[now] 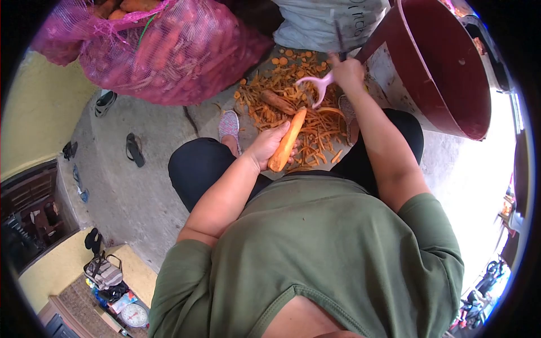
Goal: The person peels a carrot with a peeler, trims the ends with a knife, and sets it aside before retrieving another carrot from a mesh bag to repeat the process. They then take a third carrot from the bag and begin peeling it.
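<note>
A peeled orange carrot (288, 139) lies in my left hand (268, 145), whose fingers wrap round its lower part. My right hand (348, 73) is closed on a pink peeler (320, 88) and a dark-handled knife (340, 40), up and to the right of the carrot. The knife's upper end is blurred. Beneath and beyond both hands, orange peelings (318, 132) and round cut ends (280, 60) cover the floor. A brown unpeeled carrot (277, 102) rests on the peelings, just beyond the held one.
A pink mesh sack (174, 53) full of carrots stands at the upper left, a white sack (321, 22) at the top. A large dark red tub (451, 67) leans at the right. Sandals (134, 150) lie on the floor at left; a dial scale (134, 315) is lower left.
</note>
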`<state>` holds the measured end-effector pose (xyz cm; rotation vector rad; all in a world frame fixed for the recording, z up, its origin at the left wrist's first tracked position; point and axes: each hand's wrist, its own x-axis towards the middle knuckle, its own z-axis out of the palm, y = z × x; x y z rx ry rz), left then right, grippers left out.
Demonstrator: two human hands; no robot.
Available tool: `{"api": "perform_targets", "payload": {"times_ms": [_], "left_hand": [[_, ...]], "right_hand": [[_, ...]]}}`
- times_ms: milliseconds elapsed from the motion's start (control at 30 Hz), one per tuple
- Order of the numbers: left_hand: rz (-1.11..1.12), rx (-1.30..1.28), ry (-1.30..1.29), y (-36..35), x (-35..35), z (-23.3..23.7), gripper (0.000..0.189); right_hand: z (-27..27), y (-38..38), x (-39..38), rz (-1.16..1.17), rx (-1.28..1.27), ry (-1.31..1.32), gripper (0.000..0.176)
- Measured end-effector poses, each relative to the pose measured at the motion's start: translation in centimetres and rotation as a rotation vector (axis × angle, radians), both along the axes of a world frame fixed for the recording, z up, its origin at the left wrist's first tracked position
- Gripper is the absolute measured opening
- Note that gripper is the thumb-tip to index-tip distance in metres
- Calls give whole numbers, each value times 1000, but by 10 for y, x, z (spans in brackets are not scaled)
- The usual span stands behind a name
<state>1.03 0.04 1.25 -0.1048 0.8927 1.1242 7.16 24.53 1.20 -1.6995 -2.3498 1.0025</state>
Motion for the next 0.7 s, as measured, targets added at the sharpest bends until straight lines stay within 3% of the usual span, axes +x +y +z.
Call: {"api": "perform_targets", "payload": {"times_ms": [67,200,233,333,400,467,567,700], "left_hand": [[-12,20,52,4,-1,0,32],[-42,67,136,3,0,10,32],[-46,78,141,2,-1,12,33],[84,-26,102,1,-5,4,34],[133,-68,70,1,-12,-10,34],[182,-76,34,2,-11,-12,33],[347,-55,-27,12,0,-4,31],[316,39,-18,14,-4,-1,31]], "right_hand": [[5,-19,-4,127,14,-9,67],[-12,2,2,-40,94,-32,68],[-11,12,4,-63,-6,-58,68],[-4,-12,0,-3,141,117,64],[20,-47,-7,67,-121,128,52],[45,-85,-2,225,-222,278,46],[43,-104,1,338,-171,333,42],[32,-99,-5,346,-185,247,45]]}}
